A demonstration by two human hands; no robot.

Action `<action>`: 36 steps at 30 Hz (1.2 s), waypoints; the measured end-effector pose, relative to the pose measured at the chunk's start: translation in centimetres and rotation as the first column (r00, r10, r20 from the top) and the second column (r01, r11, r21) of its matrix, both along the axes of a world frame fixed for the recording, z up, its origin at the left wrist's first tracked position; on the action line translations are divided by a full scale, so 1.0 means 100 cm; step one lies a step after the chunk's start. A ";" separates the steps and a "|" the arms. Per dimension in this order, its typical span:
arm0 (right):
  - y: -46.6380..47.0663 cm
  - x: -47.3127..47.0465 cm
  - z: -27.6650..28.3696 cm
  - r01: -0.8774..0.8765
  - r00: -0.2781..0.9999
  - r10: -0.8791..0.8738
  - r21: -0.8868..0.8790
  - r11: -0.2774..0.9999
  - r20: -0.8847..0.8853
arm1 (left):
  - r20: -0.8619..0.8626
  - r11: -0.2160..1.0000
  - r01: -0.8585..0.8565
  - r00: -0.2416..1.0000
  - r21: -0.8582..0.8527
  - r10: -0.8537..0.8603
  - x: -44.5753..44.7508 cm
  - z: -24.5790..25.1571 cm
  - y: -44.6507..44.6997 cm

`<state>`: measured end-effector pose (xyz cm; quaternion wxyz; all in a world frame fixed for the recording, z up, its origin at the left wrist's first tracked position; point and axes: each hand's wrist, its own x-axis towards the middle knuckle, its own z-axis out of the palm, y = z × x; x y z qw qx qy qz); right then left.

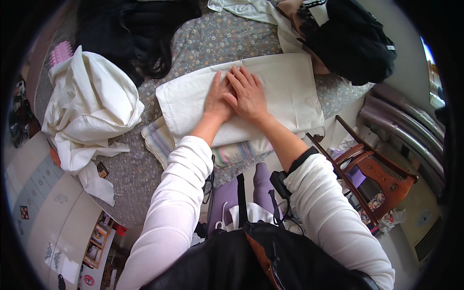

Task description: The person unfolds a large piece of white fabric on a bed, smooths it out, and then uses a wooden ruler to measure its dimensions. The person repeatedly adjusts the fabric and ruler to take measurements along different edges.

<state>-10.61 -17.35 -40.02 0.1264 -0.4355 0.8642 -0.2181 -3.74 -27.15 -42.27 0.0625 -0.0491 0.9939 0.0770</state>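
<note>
My left hand (218, 100) and my right hand (250, 95) press palm down on a folded white cloth (290, 90). The fingers of the right hand partly cover those of the left, and neither hand grips anything. Under the white cloth lies a folded cream cloth with coloured stripes (233, 151), its near and left edges showing. Both rest on a bed cover with a small floral print (203, 40), close to its near edge. To the left, a crumpled white cloth (96, 96) sits in a loose heap, one end hanging toward the bed's edge.
Black clothing (134, 32) lies at the far left, near a pink knobbed object (61, 53). Dark garments (348, 43) are piled at the far right. A wooden chair (384, 177) stands right of the bed. At lower left is a white cabinet (61, 203).
</note>
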 end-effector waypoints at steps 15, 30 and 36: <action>0.126 -0.095 -0.023 0.248 0.959 -0.178 0.352 0.902 -0.219 | 0.034 0.850 -0.527 0.849 -0.024 0.527 0.116 -0.014 -0.060; 0.139 -0.130 0.041 0.659 0.075 -0.428 0.277 0.699 0.900 | 0.599 -0.398 -0.456 0.497 0.796 0.628 0.093 0.027 -0.141; 0.151 -0.141 0.138 0.491 0.452 -0.203 -0.052 0.870 0.869 | 0.310 -0.181 -0.263 0.621 0.948 0.720 0.109 0.147 -0.150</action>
